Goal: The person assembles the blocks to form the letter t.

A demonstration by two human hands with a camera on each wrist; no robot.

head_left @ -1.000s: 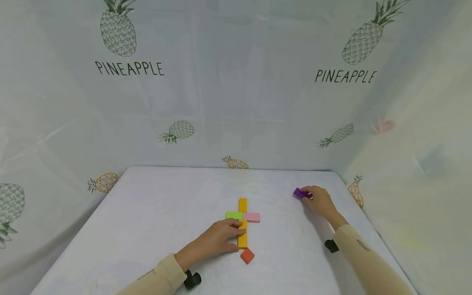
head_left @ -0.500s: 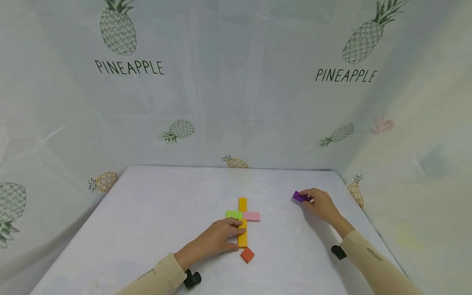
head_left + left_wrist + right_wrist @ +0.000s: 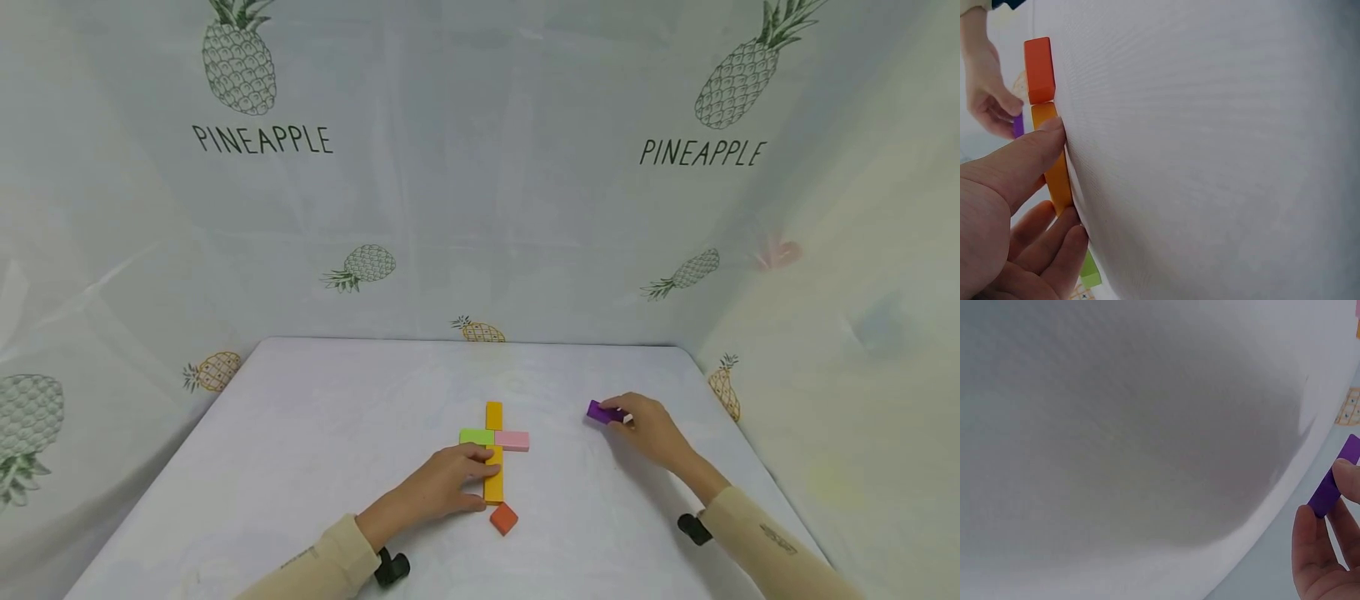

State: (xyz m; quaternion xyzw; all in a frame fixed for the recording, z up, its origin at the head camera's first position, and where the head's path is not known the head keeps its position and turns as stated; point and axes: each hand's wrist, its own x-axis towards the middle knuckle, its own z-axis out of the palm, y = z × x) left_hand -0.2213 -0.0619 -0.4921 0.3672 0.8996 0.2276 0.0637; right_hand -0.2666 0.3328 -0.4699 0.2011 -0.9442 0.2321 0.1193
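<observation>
At the middle of the table my left hand [image 3: 442,483] holds a long yellow-orange block [image 3: 493,493] lying flat. The left wrist view shows the thumb on this block [image 3: 1060,181] near one end and curled fingers by the other. Off to the right, my right hand [image 3: 651,429] pinches a purple block [image 3: 603,413] above the table; thumb and fingers grip the purple block [image 3: 1324,497] in the right wrist view. Beyond the long block lie a green block [image 3: 476,436] and a pink block [image 3: 513,441] side by side, then a shorter yellow block [image 3: 493,415].
An orange-red block [image 3: 504,518] lies turned cornerwise at the near end of the long block. The white table [image 3: 360,400] ends at a back edge against a pineapple-print curtain [image 3: 465,167]. Dark wrist devices [image 3: 392,568] sit at both cuffs.
My right hand has moved nearer and slightly left with the purple block still pinched. The left hand and the blocks in the middle have stayed put.
</observation>
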